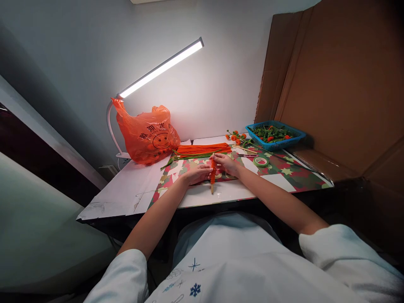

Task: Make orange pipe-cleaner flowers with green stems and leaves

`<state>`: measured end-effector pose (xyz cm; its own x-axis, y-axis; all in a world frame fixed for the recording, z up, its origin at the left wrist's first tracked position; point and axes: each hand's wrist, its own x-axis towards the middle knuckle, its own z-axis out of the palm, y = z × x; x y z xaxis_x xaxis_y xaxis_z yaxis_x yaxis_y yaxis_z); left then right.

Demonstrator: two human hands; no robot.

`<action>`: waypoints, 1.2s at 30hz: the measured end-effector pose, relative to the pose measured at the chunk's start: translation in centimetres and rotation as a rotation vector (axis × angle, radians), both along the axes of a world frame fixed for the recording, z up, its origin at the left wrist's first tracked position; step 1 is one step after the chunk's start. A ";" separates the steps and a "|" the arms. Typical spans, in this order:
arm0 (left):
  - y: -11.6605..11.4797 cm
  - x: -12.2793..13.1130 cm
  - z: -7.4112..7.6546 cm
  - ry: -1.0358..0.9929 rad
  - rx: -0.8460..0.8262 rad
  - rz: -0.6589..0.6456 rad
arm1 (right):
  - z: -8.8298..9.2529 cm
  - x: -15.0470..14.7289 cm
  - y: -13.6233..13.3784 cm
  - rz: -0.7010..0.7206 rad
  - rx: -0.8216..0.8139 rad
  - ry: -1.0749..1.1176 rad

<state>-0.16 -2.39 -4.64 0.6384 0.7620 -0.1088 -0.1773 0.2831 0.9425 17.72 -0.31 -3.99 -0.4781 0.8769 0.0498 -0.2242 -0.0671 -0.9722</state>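
An orange pipe cleaner (213, 172) is wound in a coil around a thin wooden stick (212, 189), which stands nearly upright over the front of the table. My right hand (227, 164) pinches the coil near its top. From the other side, the fingers of my left hand (198, 173) close on the coil lower down. The stick's bare end points down below both hands. Just behind them lies a bundle of straight orange pipe cleaners (203, 149), with green pipe cleaners (202, 157) along its near side.
An orange plastic bag (145, 136) stands at the left beside a lit lamp (162, 69). To the right lie a roll of green tape (261, 162), a pink-handled tool (248, 155) and orange flowers (237, 139). A blue basket (274, 145) holds more flowers by a cardboard wall (341, 84).
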 end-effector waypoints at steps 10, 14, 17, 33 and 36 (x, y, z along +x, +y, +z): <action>-0.5 0.4 0.7 0.016 -0.034 0.042 | -0.1 0.1 0.4 -0.067 0.027 0.044; -0.7 0.5 0.7 0.049 0.009 0.064 | -0.2 0.0 0.2 -0.087 0.108 0.025; -0.7 0.4 0.6 0.058 0.029 0.052 | -0.2 0.0 0.1 -0.123 0.185 -0.011; -0.6 0.4 0.7 0.039 -0.017 -0.022 | -0.6 0.0 0.6 -0.288 0.313 -0.092; -0.7 0.4 1.0 0.010 -0.058 -0.043 | -0.6 0.0 0.5 -0.263 0.266 -0.099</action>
